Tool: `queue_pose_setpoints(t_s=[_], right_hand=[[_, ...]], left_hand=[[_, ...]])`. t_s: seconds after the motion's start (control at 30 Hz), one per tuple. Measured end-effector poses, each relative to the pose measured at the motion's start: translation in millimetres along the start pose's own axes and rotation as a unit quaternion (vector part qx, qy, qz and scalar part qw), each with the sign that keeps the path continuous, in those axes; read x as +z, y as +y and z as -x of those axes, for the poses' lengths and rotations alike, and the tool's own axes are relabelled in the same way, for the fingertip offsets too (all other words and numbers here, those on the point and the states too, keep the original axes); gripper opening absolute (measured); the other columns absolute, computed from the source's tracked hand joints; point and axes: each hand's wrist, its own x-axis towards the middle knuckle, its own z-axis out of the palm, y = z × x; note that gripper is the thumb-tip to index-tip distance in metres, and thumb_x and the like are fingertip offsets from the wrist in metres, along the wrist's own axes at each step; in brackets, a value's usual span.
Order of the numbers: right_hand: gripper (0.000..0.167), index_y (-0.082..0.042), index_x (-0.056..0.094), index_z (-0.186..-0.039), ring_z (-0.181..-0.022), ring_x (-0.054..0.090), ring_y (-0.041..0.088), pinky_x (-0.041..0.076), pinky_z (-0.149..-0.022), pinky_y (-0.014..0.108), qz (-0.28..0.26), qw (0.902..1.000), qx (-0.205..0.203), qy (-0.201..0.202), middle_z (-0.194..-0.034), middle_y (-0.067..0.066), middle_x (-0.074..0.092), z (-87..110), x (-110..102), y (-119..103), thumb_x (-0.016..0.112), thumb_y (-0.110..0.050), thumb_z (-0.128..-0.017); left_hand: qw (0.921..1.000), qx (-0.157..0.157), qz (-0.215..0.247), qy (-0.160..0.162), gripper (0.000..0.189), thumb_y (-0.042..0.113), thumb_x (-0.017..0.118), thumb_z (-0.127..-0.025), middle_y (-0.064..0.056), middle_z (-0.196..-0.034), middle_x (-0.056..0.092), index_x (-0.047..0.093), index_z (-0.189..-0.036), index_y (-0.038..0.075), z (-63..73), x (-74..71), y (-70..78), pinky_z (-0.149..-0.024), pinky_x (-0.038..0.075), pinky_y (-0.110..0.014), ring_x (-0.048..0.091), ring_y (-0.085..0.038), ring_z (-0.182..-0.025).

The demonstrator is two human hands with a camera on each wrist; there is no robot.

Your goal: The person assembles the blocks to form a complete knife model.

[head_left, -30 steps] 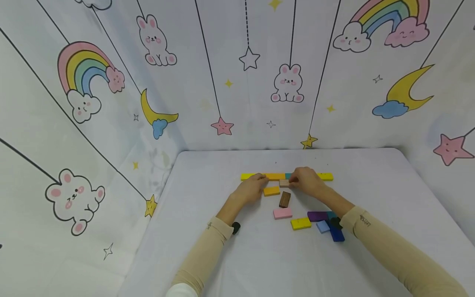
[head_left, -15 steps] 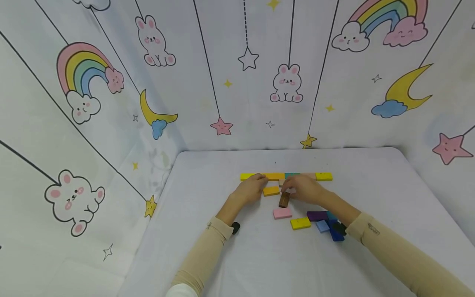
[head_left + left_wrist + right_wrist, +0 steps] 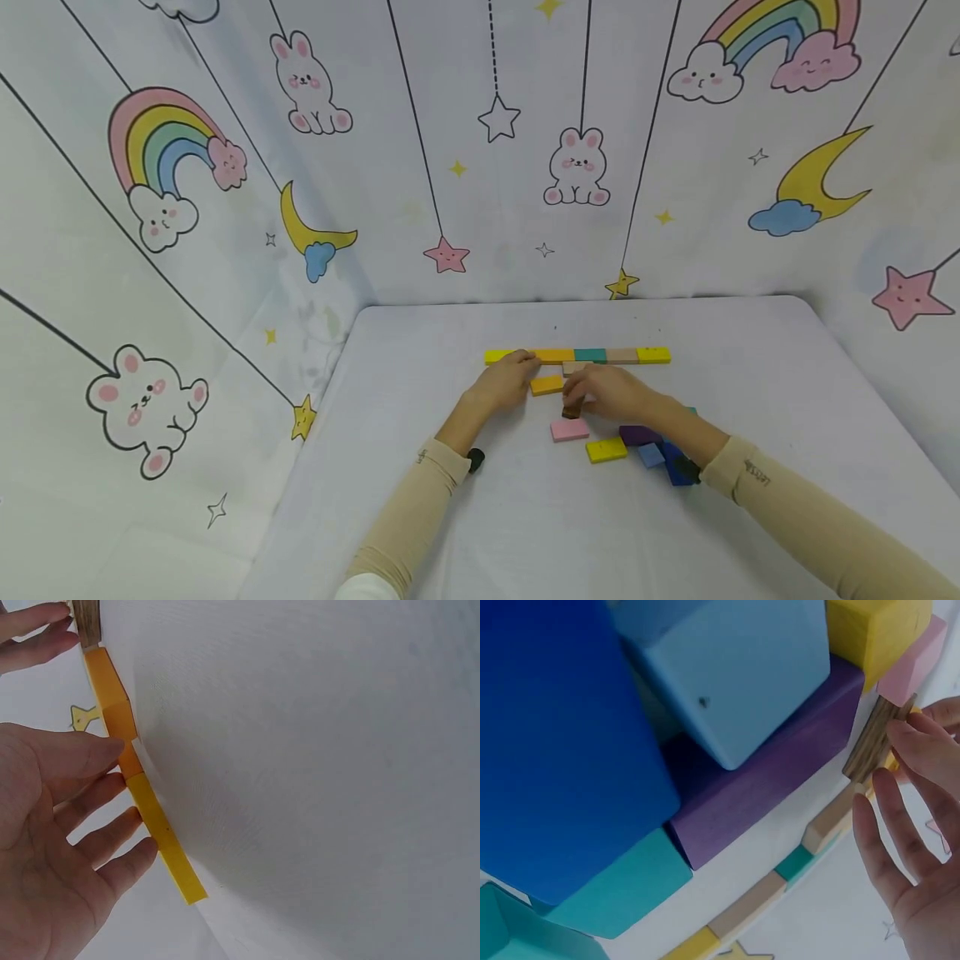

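Note:
In the head view my left hand [image 3: 504,381] rests at the left part of a straight row of flat wooden blocks. Its fingertips touch the yellow block [image 3: 166,840] and the orange block [image 3: 130,759] of that row, fingers loosely extended. My right hand [image 3: 615,393] pinches a dark brown wooden block [image 3: 874,739] between thumb and fingers, just above or on the cloth. Farther right the row has a teal block [image 3: 589,355], a tan block [image 3: 621,356] and a yellow end block [image 3: 654,356]. One tan block [image 3: 573,367] lies against the row's near side, partly behind my right hand.
A loose orange block [image 3: 547,386] lies between the hands. Nearer are a pink block [image 3: 569,430], a yellow block [image 3: 606,450], a purple block [image 3: 637,435], a light blue block [image 3: 651,455] and a dark blue block [image 3: 675,468], partly under my right forearm. White cloth [image 3: 525,525] covers the table.
My right hand has left the tan block at the row, come nearer, and taken hold of the brown block, which now stands more upright. My left hand has stayed in place.

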Motion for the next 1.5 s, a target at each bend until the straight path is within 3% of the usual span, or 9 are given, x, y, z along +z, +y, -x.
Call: queue_pose_setpoints(t_s=[0.5, 0.9, 1.5], right_hand=[[0.019, -0.02, 0.086, -0.103, -0.101, 0.065, 0.017, 0.058, -0.088, 0.036, 0.019, 0.9998, 0.003, 0.005, -0.112, -0.006, 0.076, 1.1, 4.9, 1.2, 0.086, -0.011, -0.086], [0.017, -0.015, 0.086, -0.102, -0.098, 0.07, 0.018, 0.061, -0.09, 0.04, 0.018, 0.9996, -0.001, 0.021, -0.104, -0.003, 0.077, 8.8, -0.4, 5.5, 0.086, -0.011, -0.086], [0.02, -0.019, 0.085, -0.103, -0.093, 0.069, 0.015, 0.062, -0.085, 0.037, 0.04, 0.9952, 0.088, 0.016, -0.102, -0.007, 0.075, 28.6, -7.1, 24.2, 0.088, -0.014, -0.084]], left_hand=[[1.0, -0.005, 0.004, -0.004, 0.05, 0.013, 0.055, -0.106, -0.003, -0.159, 0.046, 0.051, -0.156, 0.015, 1.1, -2.6, 1.2, -0.122, 0.037, -0.032, 0.046, -0.019, -0.146], [1.0, 0.002, 0.007, 0.004, 0.049, 0.012, 0.056, -0.106, -0.003, -0.157, 0.048, 0.053, -0.154, 0.014, 2.6, -4.5, 1.3, -0.121, 0.038, -0.031, 0.048, -0.019, -0.144], [1.0, 0.004, 0.007, 0.0, 0.048, 0.014, 0.054, -0.107, -0.004, -0.158, 0.047, 0.051, -0.155, 0.014, 0.4, -2.9, -0.9, -0.122, 0.037, -0.032, 0.047, -0.019, -0.145]])
